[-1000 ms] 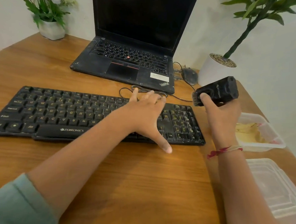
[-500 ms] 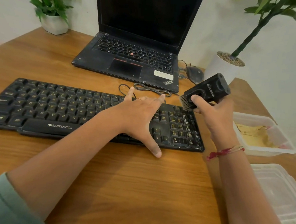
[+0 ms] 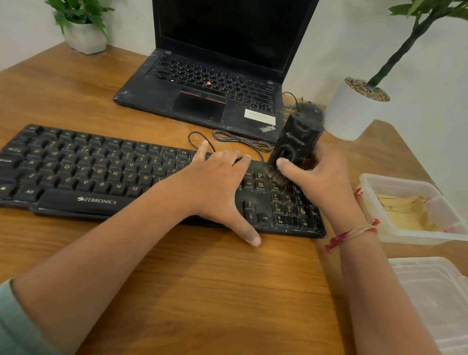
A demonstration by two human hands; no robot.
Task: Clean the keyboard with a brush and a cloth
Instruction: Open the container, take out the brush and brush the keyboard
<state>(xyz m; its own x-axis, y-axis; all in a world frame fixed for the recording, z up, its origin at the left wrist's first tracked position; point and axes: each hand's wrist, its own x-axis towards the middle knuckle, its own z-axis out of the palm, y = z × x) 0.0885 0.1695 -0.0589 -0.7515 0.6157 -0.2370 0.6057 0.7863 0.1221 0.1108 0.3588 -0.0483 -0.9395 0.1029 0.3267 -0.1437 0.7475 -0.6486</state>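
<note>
A black Zebronics keyboard (image 3: 91,171) lies across the wooden desk. My left hand (image 3: 217,186) rests flat on its right-middle part, fingers spread, thumb over the front edge. My right hand (image 3: 322,183) grips a black block-shaped brush (image 3: 296,144), tilted with the bristles down on the number pad's top keys. A yellow cloth (image 3: 408,211) lies in a clear plastic tub (image 3: 371,181) to the right of the keyboard.
An open black laptop (image 3: 209,97) sits behind the keyboard, with a coiled cable (image 3: 239,141) and a mouse beside it. A white plant pot (image 3: 351,111) stands at back right, another pot (image 3: 84,38) at back left. A clear lid (image 3: 445,302) lies near the right front.
My right hand has lowered the brush from mid-air and turned it bristles down onto the number pad. My left hand has stayed pressed on the keyboard.
</note>
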